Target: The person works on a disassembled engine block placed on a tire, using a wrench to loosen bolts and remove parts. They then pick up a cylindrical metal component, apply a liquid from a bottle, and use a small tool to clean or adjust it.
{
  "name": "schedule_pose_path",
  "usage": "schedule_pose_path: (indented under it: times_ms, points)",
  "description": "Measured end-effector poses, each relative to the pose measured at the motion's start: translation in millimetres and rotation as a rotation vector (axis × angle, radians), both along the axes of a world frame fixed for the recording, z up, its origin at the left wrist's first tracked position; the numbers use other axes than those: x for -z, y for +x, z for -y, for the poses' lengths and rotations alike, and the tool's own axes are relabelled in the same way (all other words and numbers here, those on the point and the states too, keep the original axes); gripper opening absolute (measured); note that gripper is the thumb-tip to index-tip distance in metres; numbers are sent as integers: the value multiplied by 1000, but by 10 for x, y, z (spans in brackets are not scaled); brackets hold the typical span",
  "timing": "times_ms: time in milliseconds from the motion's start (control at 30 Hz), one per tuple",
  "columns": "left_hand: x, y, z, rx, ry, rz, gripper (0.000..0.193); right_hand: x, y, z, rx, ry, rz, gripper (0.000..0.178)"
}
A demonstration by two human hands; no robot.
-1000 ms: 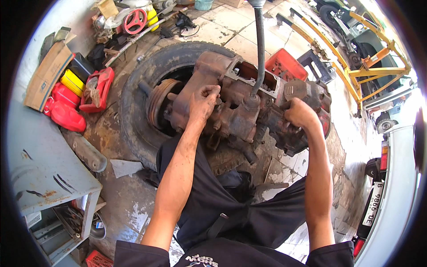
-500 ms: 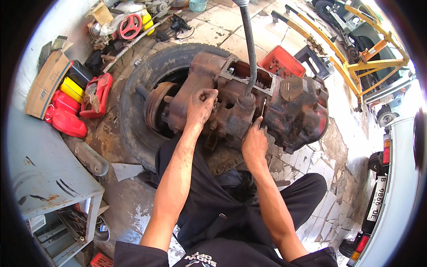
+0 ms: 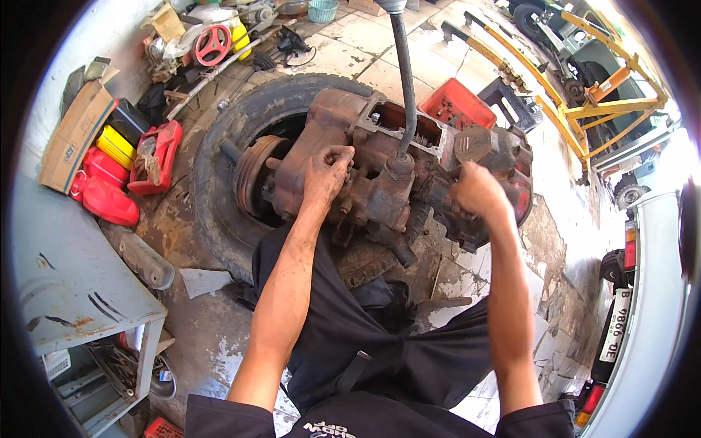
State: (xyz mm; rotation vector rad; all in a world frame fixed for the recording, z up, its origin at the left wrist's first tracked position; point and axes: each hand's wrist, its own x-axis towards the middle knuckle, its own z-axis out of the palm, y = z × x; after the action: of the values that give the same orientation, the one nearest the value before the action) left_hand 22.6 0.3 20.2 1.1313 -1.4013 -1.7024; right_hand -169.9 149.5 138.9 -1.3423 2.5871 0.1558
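Floor (image 3: 387, 80): pale tiles, stained and broken in places, beneath everything.
Vehicle (image 3: 657, 328): pale blue panel along the right rim, its lights and plate facing inward.
Yellow frame (image 3: 610, 111): metal beams at the upper right, reaching along the floor.
Table (image 3: 80, 266): grey metal, scraped and rusty, at the lower left; tools lie on a shelf below its top.
Tyre (image 3: 210, 182): black and dusty, flat on the floor in front of the person.
Gearbox (image 3: 376, 196): brown, greasy metal, resting across the tyre, its right end reaching past the tyre's edge; a window in its upper side lies open.
Red bin (image 3: 473, 100): on the floor just behind the gearbox, small dark parts inside.
Lever (image 3: 406, 80): dark and slightly bent, rising from the gearbox between the two hands.
Right hand (image 3: 478, 191): fingers curled inward at the gearbox's right part — blurred, so I cannot tell whether it grips anything.
Left hand (image 3: 327, 174): at the gearbox's near side, left of the lever, fingertips drawn close to the thumb — whether something small sits between them, I cannot tell.
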Motion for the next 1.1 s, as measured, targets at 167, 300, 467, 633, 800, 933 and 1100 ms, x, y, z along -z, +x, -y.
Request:
schedule_pose_path:
  times_ms: [167, 300, 467, 633, 800, 933, 1100]
  points:
    - [96, -50, 31, -1, -23, -36, 32, -256, -225, 261, -60, 164, 75, 29]
    - [103, -53, 82, 4, -22, -13, 30, -438, -158, 399, -135, 255, 119, 30]
    - [109, -78, 115, -20, -6, -50, 30, -301, -305, 460, -221, 348, 125, 23]
    - [49, -67, 79, -26, -19, 40, 30, -130, -15, 340, -350, 298, 30, 21]
    - [-18, -69, 75, -10, -4, 10, 30, 515, 595, -84, -154, -29, -173, 25]
    - [23, -67, 52, -9, 22, -22, 29, 1167, 992, -211, 172, -111, -170, 71]
    - [47, -33, 59, -6, -9, -32, 30, 1240, 788, -487, 154, -224, -49, 77]
